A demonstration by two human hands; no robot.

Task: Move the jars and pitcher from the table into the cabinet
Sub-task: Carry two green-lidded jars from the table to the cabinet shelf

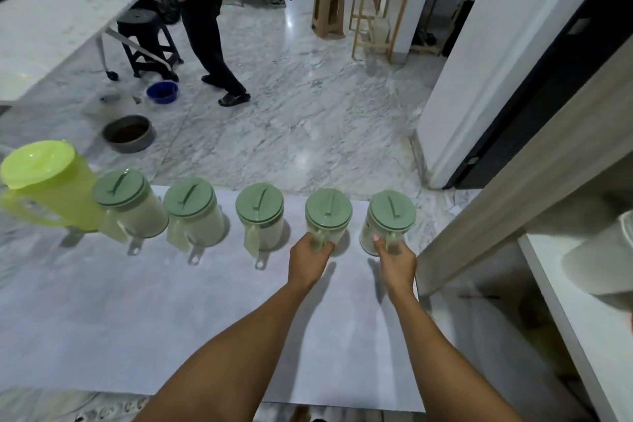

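Observation:
Several clear jars with pale green lids stand in a row along the far edge of the white table [137,319]. A lime green pitcher [51,188] stands at the row's left end. My left hand [310,257] is closed around the handle of the second jar from the right [328,212]. My right hand [394,259] grips the handle of the rightmost jar [390,216]. Both jars look to be resting on the table. Three more jars [260,212] stand untouched between them and the pitcher.
The open cabinet [565,301] is at the right, with a white shelf and a pale object on it. Beyond the table lies marble floor with a grey bowl [128,134], a blue bowl [162,91] and a standing person [205,27]. Stools and another table stand farther back.

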